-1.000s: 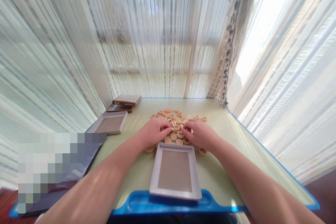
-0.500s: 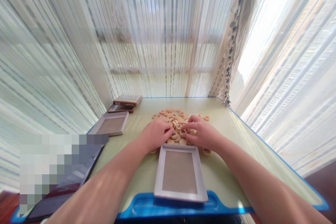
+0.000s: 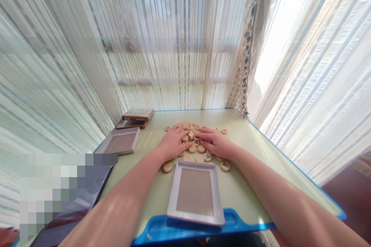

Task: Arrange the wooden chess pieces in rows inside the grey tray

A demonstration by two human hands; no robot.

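A heap of round wooden game pieces (image 3: 199, 148) with red and black marks lies on the pale green table (image 3: 255, 154). My left hand (image 3: 172, 142) rests flat on the left side of the heap, fingers stretched forward. My right hand (image 3: 216, 142) lies flat on the right side, fingers pointing left toward the other hand. Both hands press on the pieces, and neither grips one. A shallow grey tray (image 3: 195, 193) sits just in front of the heap at the table's near edge. Loose pieces lie by its far corners, one at the left (image 3: 167, 167) and one at the right (image 3: 225, 166).
A second grey tray (image 3: 120, 142) sits at the left, with a brown box (image 3: 137, 114) and its lid behind it. A dark folder (image 3: 72, 204) lies at the near left. The table has a blue rim (image 3: 203, 227). Sheer striped curtains surround the table.
Both hands have gone from pinching at pieces to lying flat, and have slid forward over the heap. Several pieces now lie uncovered near the tray's far edge. The view shifted slightly.
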